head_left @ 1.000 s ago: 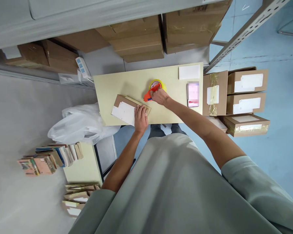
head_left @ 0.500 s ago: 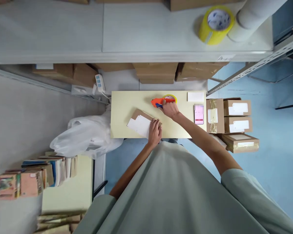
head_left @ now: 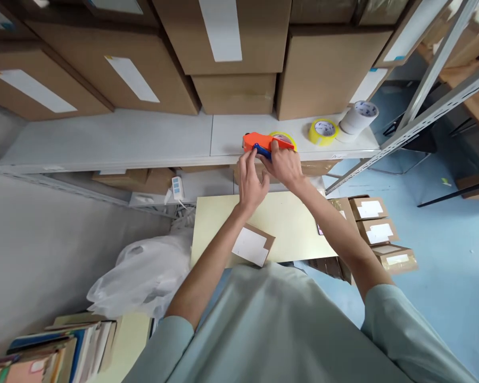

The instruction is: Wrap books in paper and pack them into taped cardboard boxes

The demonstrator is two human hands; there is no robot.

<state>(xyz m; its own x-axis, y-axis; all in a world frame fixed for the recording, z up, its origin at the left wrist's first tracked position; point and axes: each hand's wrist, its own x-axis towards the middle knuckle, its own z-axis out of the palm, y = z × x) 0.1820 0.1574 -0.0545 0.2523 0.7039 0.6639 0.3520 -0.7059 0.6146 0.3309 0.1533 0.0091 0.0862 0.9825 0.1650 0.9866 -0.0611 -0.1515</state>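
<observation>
My right hand [head_left: 285,166] is wrapped round the handle of an orange tape dispenser [head_left: 257,141] with a blue part and a yellow tape roll [head_left: 285,139]. The dispenser is raised above the table's far side, in front of the shelf edge. My left hand [head_left: 250,183] is at the dispenser's front underside, its fingertips at the blue part and its thumb apart from the fingers. Whether a tape end lies under those fingertips cannot be seen. Below, a small brown cardboard box [head_left: 270,243] with a white label lies by the near edge of the cream table [head_left: 299,226].
Large cartons [head_left: 239,93] fill the shelf [head_left: 155,135] ahead, with a yellow tape roll [head_left: 323,131] and a white roll [head_left: 358,119] at its right. Labelled boxes [head_left: 377,229] are stacked right of the table. A white plastic bag [head_left: 139,274] and books [head_left: 80,346] are at the left.
My right hand has lifted the tape dispenser off the table. My left hand has left the cardboard box and come up to the dispenser. The view has tilted upward, showing more of the shelf.
</observation>
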